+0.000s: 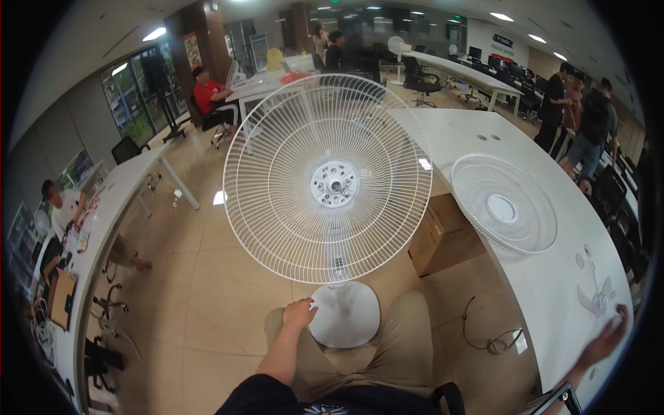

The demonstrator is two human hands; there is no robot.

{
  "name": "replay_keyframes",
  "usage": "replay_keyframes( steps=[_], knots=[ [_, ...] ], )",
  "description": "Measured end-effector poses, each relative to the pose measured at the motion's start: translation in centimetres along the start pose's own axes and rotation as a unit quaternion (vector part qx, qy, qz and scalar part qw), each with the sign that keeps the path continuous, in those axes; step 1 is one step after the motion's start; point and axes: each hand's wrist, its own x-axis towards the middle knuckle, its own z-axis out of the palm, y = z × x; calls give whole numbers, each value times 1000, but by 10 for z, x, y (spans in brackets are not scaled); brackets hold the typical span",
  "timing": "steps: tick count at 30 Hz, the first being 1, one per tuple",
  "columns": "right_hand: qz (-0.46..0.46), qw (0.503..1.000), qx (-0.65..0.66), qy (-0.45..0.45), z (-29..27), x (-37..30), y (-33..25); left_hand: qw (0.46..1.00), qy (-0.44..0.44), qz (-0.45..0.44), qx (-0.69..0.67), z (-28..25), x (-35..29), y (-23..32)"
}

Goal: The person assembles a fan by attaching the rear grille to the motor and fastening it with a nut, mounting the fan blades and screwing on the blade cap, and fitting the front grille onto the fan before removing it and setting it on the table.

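Observation:
A white stand fan with its rear wire grille (270, 228) stands in front of me. The grille has a bare hub (335, 185) at its centre, with a short shaft and no blade on it. The round white fan base (346, 325) sits on the floor between my knees. My left hand (299, 313) rests on my left knee beside the base, fingers loosely laid out, holding nothing. Over the table at the far right, my right hand (607, 339) reaches beside a clear fan blade (596, 299). Its fingers look stretched and somewhat blurred; whether they touch the blade is unclear.
A front grille (502, 207) lies on the white table (477, 128) to my right. Below it stand a cardboard box (443, 235) and a loose cable (491, 342) on the floor. Another white table (117, 200) runs along the left. Several people are farther back.

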Motion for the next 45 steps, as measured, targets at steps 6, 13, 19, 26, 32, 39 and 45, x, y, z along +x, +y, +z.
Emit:
replay_keyframes(
  steps=[6, 13, 19, 26, 32, 39, 45],
  knots=[
    [130, 905, 385, -126, 155, -90, -201, 979, 48, 5, -196, -12, -1, 7],
    [103, 811, 502, -283, 217, -95, -327, 881, 226, -8, -417, 0, -39, -38],
    [76, 720, 625, -293, 260, -80, -382, 979, 169, -65, -97, -20, -46, -58],
    [-142, 823, 526, -161, 284, -55, -417, 979, 104, -158, -74, -26, -31, -44],
    [-205, 826, 511, -119, 313, -59, -437, 978, 121, -158, -68, -27, -32, -41],
    [-228, 830, 497, -112, 334, -65, -448, 978, 127, -154, -68, -23, -38, -46],
    [-223, 838, 477, -141, 356, -64, -457, 977, 132, -148, -78, -29, -36, -37]
  ],
)
